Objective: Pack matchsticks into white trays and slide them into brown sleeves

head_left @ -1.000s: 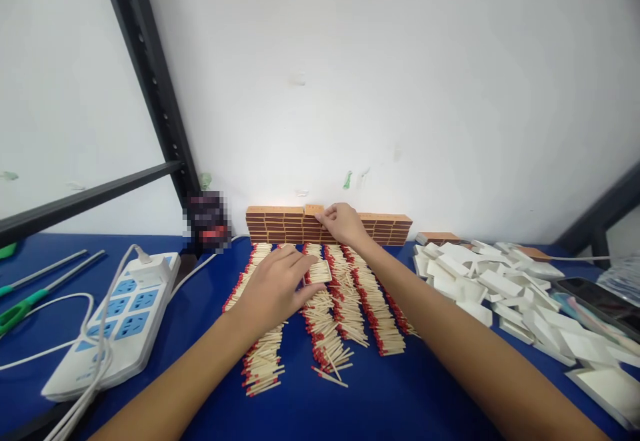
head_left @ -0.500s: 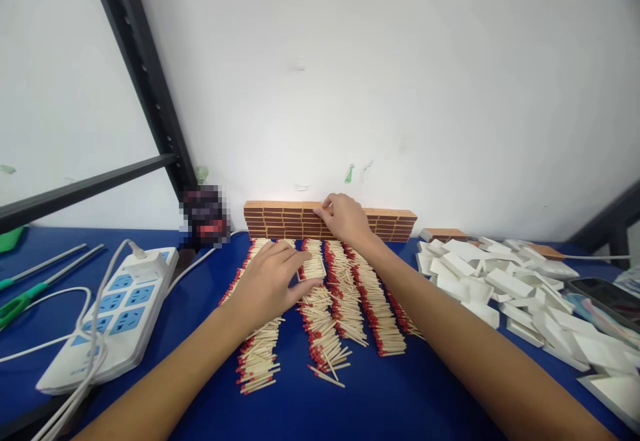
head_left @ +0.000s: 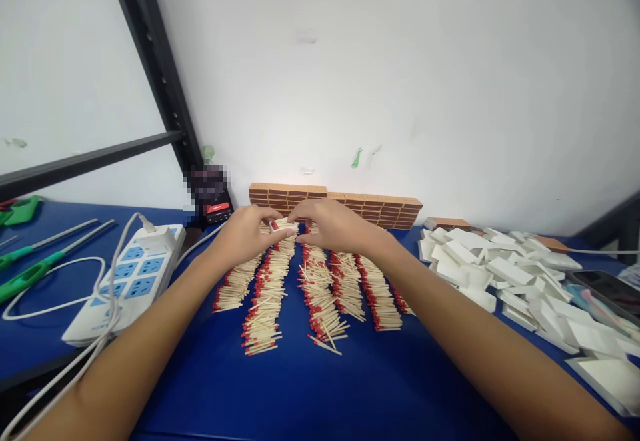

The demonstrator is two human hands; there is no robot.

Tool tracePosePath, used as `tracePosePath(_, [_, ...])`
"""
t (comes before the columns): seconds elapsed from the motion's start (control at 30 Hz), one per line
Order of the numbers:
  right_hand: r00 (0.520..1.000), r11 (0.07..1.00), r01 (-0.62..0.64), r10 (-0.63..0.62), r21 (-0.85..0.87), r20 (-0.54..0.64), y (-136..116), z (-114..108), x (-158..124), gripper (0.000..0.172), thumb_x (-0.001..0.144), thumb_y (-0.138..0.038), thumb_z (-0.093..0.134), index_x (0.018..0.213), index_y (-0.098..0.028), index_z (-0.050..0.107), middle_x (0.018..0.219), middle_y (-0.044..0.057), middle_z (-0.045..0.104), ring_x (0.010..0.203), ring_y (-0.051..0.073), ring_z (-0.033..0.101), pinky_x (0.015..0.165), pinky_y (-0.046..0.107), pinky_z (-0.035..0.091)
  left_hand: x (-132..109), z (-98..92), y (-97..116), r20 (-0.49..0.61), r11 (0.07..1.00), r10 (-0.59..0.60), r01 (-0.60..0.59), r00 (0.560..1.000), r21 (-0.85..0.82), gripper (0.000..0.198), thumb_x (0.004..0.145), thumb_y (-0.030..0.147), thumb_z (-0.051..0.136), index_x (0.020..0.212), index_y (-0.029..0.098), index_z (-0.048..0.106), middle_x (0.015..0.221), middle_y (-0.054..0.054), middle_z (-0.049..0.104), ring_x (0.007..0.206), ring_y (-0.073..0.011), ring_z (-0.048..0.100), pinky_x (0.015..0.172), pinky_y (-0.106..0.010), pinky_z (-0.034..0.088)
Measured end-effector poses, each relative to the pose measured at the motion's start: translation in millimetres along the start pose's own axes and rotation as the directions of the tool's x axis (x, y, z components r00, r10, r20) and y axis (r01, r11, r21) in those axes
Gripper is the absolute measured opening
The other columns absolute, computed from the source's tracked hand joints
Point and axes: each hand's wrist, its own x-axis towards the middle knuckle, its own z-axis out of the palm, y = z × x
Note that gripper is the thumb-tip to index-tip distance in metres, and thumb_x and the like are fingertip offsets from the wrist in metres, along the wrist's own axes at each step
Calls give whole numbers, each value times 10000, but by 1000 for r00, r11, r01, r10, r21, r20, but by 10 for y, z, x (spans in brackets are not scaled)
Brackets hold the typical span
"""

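Observation:
My left hand (head_left: 246, 233) is closed on a small white matchbox tray (head_left: 287, 228) filled with matches, its thumb along the near side. My right hand (head_left: 334, 226) is beside the tray with curved fingers; thumb and forefinger are apart, and the forefinger tip appears to touch the tray's right end. Beneath and in front of the hands, red-headed matches (head_left: 267, 304) lie in several long rows on the blue table (head_left: 210, 388). Behind the hands stands a wall of stacked matchboxes (head_left: 390, 209), brown striking sides facing me; its left part is slightly higher.
A heap of white empty trays (head_left: 510, 274) covers the right side, with a phone (head_left: 607, 294) beyond it. At left are a power strip (head_left: 135, 278) with white cables and green-handled long tools (head_left: 37, 271). A black metal frame (head_left: 155, 61) rises at the back left.
The match-filled tray has been lifted from the rows and moved left in my left hand. My right hand has left the matchbox stack and come down to the tray. The view has shifted slightly.

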Motion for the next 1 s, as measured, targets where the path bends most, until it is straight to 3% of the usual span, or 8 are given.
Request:
tracePosePath(0.17, [999, 986, -19, 11, -163, -53, -112, 247, 55, 222, 1007, -270, 628, 1183, -175, 726, 1160, 98, 689, 981, 213, 629, 747, 315, 428, 25, -31, -61, 95, 978, -104, 119, 990, -173, 398, 874, 575, 710, 916, 196, 821, 820, -55, 780, 745, -219, 665, 674, -314, 451])
tracePosePath(0.43, [999, 969, -45, 45, -245, -7, -172, 373, 80, 196, 1055, -210, 525, 1118, -175, 707, 1039, 86, 702, 884, 195, 592, 668, 308, 336, 26, -24, -73, 181, 968, -85, 124, 980, -216, 381, 893, 544, 673, 915, 193, 819, 816, -59, 786, 746, -227, 689, 672, -319, 479])
tracePosePath(0.5, [997, 983, -69, 65, -170, -30, -195, 391, 87, 174, 1048, -210, 538, 1021, -164, 703, 1015, 80, 709, 872, 187, 598, 685, 307, 347, 25, -47, -94, 154, 961, -117, 151, 981, -230, 403, 855, 541, 725, 1021, 184, 811, 902, -76, 805, 826, -251, 722, 754, -348, 523])
tracePosePath(0.67, [986, 995, -62, 74, 83, -150, -328, 343, 99, 70, 984, -184, 624, 942, -170, 678, 889, 26, 703, 759, 148, 580, 690, 285, 370, 23, -66, -110, 114, 898, -170, 202, 979, -390, 795, 806, 583, 775, 1442, 135, 614, 1232, -148, 768, 1160, -326, 703, 1024, -458, 512])
tracePosePath(0.77, [976, 982, -122, 145, 144, -164, -397, 289, 94, 51, 947, -220, 687, 977, -179, 697, 834, 8, 697, 704, 144, 572, 671, 283, 367, 38, -23, -120, 93, 808, -138, 167, 986, -565, 717, 860, 639, 669, 1396, 163, 650, 1365, -146, 714, 1277, -346, 649, 1077, -478, 484])
tracePosePath(0.83, [977, 978, -155, 173, 141, -127, -446, 284, 87, 66, 943, -248, 702, 971, -190, 714, 814, 6, 702, 703, 150, 582, 663, 287, 356, 56, -18, -141, 62, 712, -148, 150, 987, -686, 678, 902, 662, 555, 1352, 169, 672, 1297, -134, 748, 1227, -333, 673, 1053, -482, 496])
tracePosePath(0.9, [983, 979, -158, 168, 126, -71, -538, 318, 77, 66, 943, -257, 704, 945, -194, 722, 836, 16, 720, 736, 161, 604, 664, 291, 348, 77, -53, -169, -8, 637, -222, 138, 975, -759, 702, 930, 693, 449, 1316, 155, 681, 1168, -134, 786, 1131, -309, 704, 996, -467, 516])
tracePosePath(1.0, [992, 982, -127, 123, 139, 34, -809, 420, 48, 83, 953, -244, 679, 903, -187, 715, 893, 42, 742, 800, 182, 626, 669, 298, 348, 109, -146, -208, -164, 631, -373, 120, 913, -767, 768, 918, 784, 412, 1200, 139, 719, 1025, -145, 797, 1051, -290, 714, 906, -412, 524])
